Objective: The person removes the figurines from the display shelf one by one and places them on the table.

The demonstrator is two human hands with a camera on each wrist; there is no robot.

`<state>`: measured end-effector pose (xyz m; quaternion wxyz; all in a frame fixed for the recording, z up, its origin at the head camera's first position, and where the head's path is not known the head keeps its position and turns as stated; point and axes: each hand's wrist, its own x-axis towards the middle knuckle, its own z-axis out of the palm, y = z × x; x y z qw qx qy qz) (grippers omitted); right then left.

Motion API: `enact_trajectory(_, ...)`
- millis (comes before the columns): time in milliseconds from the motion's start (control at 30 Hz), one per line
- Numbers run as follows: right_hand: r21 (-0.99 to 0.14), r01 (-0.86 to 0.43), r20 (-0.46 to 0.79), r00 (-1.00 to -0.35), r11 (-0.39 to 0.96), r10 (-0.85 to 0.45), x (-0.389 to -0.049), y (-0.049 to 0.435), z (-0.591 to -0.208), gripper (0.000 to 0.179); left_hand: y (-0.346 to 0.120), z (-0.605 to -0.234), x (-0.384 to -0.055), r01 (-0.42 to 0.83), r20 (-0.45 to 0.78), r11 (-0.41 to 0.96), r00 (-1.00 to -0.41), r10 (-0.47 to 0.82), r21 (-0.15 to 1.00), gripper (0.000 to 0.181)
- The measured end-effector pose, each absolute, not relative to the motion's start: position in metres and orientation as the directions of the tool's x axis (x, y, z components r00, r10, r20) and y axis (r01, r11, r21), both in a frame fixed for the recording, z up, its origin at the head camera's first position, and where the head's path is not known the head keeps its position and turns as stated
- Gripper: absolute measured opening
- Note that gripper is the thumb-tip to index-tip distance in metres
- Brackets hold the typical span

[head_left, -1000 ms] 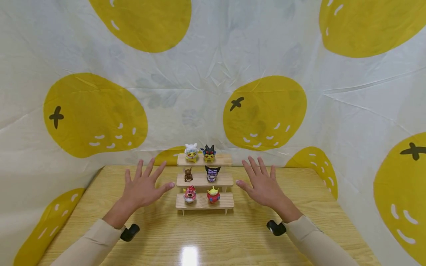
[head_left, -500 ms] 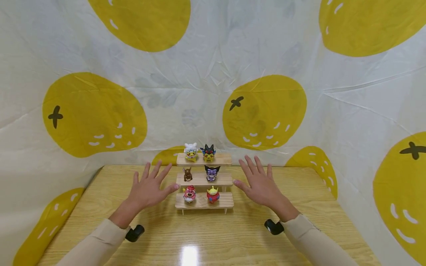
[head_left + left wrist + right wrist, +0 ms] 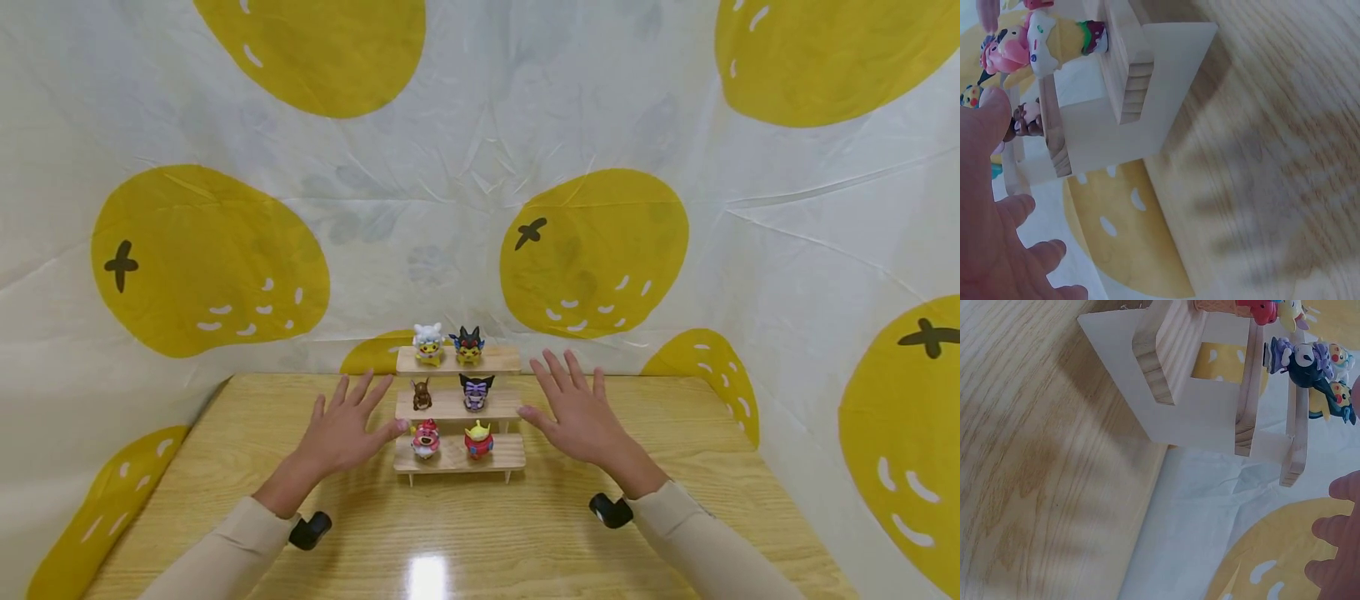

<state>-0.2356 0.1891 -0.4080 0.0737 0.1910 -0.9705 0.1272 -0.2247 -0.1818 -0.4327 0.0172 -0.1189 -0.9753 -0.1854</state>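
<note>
A three-tier wooden display stand (image 3: 450, 463) holds several small toy figures, two on each tier. On top are a white-hooded yellow figure (image 3: 428, 343) and a black-eared yellow one (image 3: 468, 347). The middle tier has a brown figure (image 3: 422, 395) and a purple figure with black ears (image 3: 476, 393). Below them sit a pink figure with a red top (image 3: 425, 439) and a red one with a yellow-green head (image 3: 478, 441). My left hand (image 3: 339, 436) is spread beside the stand's left side, thumb near the pink figure. Fingers spread, my right hand (image 3: 581, 417) hovers at its right side, holding nothing.
The stand is on a light wood table (image 3: 450, 533). A white cloth with large yellow fruit shapes (image 3: 592, 250) hangs behind and along both sides. Black wrist cameras are strapped under both sleeves.
My left hand has moved right, closer to the stand. The right hand has shifted slightly left toward it. The figures stay in place on their tiers.
</note>
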Motion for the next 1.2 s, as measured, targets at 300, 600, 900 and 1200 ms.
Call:
enact_trajectory(300, -0.218, -0.394, 0.198, -0.914, 0.893, -0.355, -0.237, 0.183, -0.406, 0.082, -0.177, -0.438, -0.228, 0.279, 0.099, 0.872, -0.96, 0.262, 0.401, 0.084)
enact_trajectory(600, -0.238, -0.409, 0.191, -0.909, 0.881, -0.37, -0.238, 0.177, -0.404, 0.081, -0.179, -0.442, -0.231, 0.297, 0.081, 0.786, -0.95, 0.303, 0.542, 0.085)
enact_trajectory(900, -0.246, -0.43, 0.207, -0.899, 0.869, -0.386, -0.238, 0.171, -0.401, 0.081, -0.182, -0.452, -0.238, 0.267, 0.074, 0.689, -0.952, 0.297, 0.674, 0.083)
enact_trajectory(1200, -0.267, -0.448, 0.211, -0.891, 0.853, -0.401, -0.242, 0.163, -0.399, 0.081, -0.18, -0.456, -0.242, 0.229, 0.1, 0.561, -0.963, 0.251, 0.796, 0.076)
